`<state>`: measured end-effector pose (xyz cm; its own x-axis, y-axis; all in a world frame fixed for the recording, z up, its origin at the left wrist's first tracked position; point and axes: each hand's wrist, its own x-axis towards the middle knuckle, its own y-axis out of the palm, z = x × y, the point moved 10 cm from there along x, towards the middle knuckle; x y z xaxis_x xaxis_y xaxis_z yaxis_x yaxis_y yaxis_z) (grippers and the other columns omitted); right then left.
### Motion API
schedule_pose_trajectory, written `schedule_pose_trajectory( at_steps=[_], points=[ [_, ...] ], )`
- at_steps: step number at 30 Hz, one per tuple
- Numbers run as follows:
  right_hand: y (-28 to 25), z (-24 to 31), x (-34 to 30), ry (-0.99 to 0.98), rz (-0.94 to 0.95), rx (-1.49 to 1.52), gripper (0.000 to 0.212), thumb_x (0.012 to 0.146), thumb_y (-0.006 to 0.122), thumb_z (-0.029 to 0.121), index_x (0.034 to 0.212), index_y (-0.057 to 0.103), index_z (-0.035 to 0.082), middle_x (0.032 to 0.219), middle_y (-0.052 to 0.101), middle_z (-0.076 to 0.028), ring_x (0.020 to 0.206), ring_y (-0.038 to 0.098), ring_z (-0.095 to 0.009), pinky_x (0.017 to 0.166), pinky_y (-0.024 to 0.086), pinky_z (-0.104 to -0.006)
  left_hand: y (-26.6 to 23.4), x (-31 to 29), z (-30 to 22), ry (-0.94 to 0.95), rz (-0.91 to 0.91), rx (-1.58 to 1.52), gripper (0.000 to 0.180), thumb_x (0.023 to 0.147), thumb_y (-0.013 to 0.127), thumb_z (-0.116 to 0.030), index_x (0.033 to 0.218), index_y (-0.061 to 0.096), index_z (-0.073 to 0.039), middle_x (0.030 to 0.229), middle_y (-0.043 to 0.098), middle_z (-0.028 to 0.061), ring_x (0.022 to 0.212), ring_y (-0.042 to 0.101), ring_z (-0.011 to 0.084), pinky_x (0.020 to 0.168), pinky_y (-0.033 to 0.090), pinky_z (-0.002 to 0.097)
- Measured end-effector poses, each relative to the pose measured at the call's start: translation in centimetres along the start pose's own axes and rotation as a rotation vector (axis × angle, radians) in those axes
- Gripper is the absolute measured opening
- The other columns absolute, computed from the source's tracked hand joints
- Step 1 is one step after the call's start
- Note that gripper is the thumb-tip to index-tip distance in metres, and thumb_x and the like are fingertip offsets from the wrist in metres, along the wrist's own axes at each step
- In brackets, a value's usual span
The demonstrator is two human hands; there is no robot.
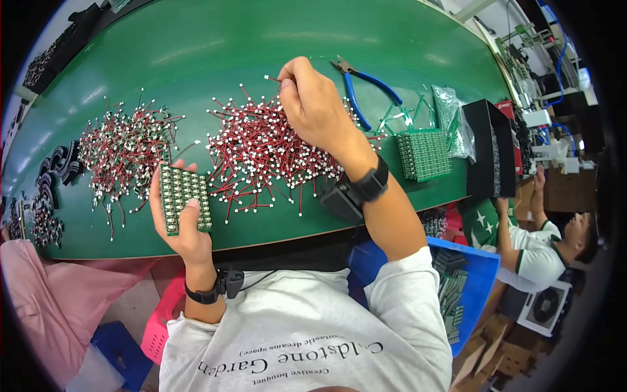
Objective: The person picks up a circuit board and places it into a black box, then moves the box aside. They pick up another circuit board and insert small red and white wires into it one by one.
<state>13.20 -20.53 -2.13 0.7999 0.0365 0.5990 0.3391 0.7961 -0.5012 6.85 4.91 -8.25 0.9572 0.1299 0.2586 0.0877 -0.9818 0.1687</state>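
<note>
My left hand point(182, 228) grips a green circuit board panel point(185, 189) lined with rows of small pale parts, thumb on top and fingers behind. A dark wire lead point(187, 149) with a pale plug sticks up by the panel's upper edge. Over the middle pile of red wire leads with white connectors point(255, 150), my right hand point(312, 104) is closed in a pinch on one such wire lead point(273, 79), its white connector poking out to the left. The fingertips are partly hidden behind the hand. Both wrists wear black straps with small devices.
Left of the middle pile lies another heap of wired small boards point(127, 150). Blue-handled cutters point(366, 88) lie beyond my right hand. A stack of green panels point(423, 155), a clear bag point(457, 124) and a black box point(486, 147) stand right. A blue bin point(480, 274) and a co-worker point(539, 255) are further right.
</note>
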Motion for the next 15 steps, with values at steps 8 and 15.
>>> schedule_pose_trajectory(
  at_steps=[8,15],
  points=[
    [0.8,5.5,-1.5,0.008,0.096,0.089,0.007,0.093,0.054,0.001,0.099,0.054,-0.002,0.075,0.061,-0.013,0.062,0.060,-0.023,0.058,0.047,-0.0350,2.1,-0.3,0.5,-0.106,-0.106,-0.290,0.079,0.074,0.049,0.004,0.150,0.027,0.003,0.132,0.051,0.0249,0.119,0.058,0.0332,0.101,0.047,0.0413],
    [2.7,9.6,-3.0,-0.252,0.126,0.140,0.015,0.081,0.070,-0.002,0.094,0.064,0.002,0.077,0.063,-0.011,0.062,0.061,-0.025,0.054,0.048,-0.0338,2.6,-0.7,0.9,-0.146,-0.052,-0.291,0.077,0.076,0.049,0.007,0.150,0.028,0.004,0.131,0.052,0.0226,0.118,0.058,0.0278,0.102,0.047,0.0385]
  ],
)
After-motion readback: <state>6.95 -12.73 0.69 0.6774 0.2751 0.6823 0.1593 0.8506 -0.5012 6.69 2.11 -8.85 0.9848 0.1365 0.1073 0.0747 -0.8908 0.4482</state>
